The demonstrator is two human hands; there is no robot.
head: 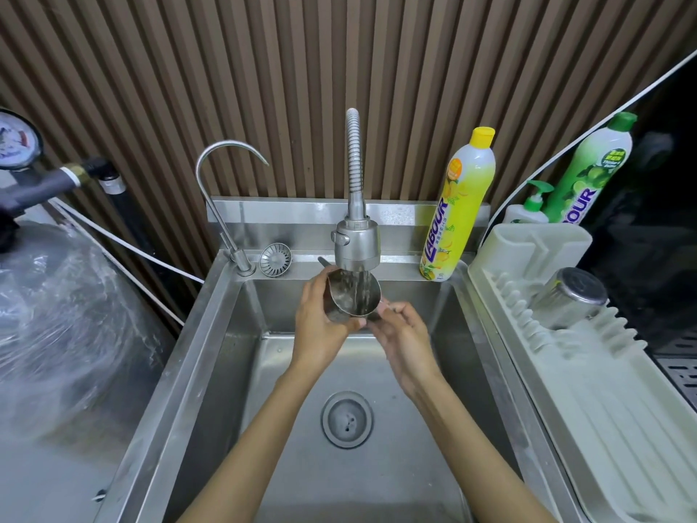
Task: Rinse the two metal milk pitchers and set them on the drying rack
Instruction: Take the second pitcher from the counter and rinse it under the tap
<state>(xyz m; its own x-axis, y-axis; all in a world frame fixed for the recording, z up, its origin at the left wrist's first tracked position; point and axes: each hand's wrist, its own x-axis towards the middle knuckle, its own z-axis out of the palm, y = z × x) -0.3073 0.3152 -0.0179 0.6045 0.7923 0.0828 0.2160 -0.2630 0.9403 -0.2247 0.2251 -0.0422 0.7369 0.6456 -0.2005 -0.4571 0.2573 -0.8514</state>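
Note:
A metal milk pitcher [352,298] is held over the sink, its mouth tilted up under the spray head [356,245], and water runs into it. My left hand [320,322] wraps around the pitcher's body from the left. My right hand [403,334] pinches the handle on its right side. A second metal pitcher [571,298] sits upside down on the white drying rack [565,352] at the right.
The steel sink [211,352] has a drain [347,419] in its floor. A curved filter tap [226,205] and a loose strainer [275,259] stand at the back left. Yellow [458,209] and green [592,171] detergent bottles stand at the back right. A plastic-wrapped tank [56,315] is at the left.

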